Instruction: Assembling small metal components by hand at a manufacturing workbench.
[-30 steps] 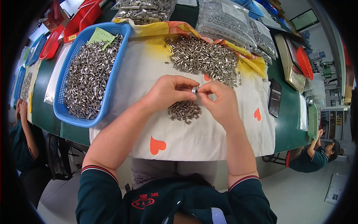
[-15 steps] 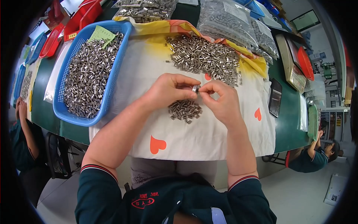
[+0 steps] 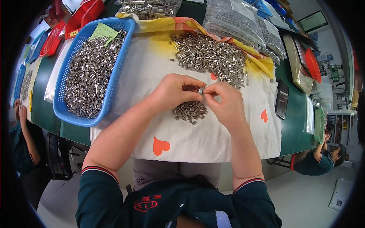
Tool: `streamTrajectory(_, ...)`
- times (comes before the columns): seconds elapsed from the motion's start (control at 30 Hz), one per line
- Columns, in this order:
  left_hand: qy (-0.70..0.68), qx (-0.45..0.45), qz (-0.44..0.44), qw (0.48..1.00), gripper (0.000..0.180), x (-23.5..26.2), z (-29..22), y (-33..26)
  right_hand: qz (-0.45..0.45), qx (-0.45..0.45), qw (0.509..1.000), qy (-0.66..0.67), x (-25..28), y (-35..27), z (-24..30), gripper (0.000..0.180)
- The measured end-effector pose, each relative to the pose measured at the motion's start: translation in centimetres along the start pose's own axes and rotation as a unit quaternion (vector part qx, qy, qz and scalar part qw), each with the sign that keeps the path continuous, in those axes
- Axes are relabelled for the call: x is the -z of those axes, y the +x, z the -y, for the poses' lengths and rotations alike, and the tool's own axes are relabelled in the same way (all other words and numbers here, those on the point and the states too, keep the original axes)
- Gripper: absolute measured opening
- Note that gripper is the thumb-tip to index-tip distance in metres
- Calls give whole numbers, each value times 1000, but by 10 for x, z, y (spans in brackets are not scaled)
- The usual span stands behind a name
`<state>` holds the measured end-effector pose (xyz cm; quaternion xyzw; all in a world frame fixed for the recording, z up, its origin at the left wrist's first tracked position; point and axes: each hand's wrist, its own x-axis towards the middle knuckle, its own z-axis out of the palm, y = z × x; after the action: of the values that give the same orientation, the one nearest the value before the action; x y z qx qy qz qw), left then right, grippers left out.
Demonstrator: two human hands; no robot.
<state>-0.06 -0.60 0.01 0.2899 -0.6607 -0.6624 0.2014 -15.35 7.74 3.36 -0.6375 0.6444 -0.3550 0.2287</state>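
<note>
Above the middle of the cloth, my left hand (image 3: 178, 89) is closed, pinching a short shiny metal ring (image 3: 200, 90) between thumb and fingertips. My right hand (image 3: 225, 99) meets it from the other side, thumb and forefinger pressed together at the ring's edge. Whatever those right fingertips grip is too small to make out. Just below the hands lies a small pile of short metal cylinders (image 3: 190, 113), partly covered by my left fingers. Farther off, a larger heap of similar metal cylinders (image 3: 213, 57) spreads over the cloth.
A blue plastic basket (image 3: 57, 97) full of metal cylinders stands at the left. White cloth (image 3: 197, 148) covers the green table (image 3: 74, 131). Clear bags of parts (image 3: 232, 22) lie at the back, a phone (image 3: 281, 99) at the right. Co-workers sit at both sides.
Both hands stay together at nearly the same place, with the metal ring still between them. The fingers have shifted only slightly; the whole view has moved a little.
</note>
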Motion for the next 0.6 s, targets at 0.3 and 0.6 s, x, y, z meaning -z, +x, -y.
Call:
streamTrajectory(0.3,-102,26,10,994,31,2,-1,0,-25,-2,1000,11,1,-1,1,9)
streamTrajectory(0.6,0,29,27,999,31,2,-2,-3,45,-60,997,34,18,7,-7,9)
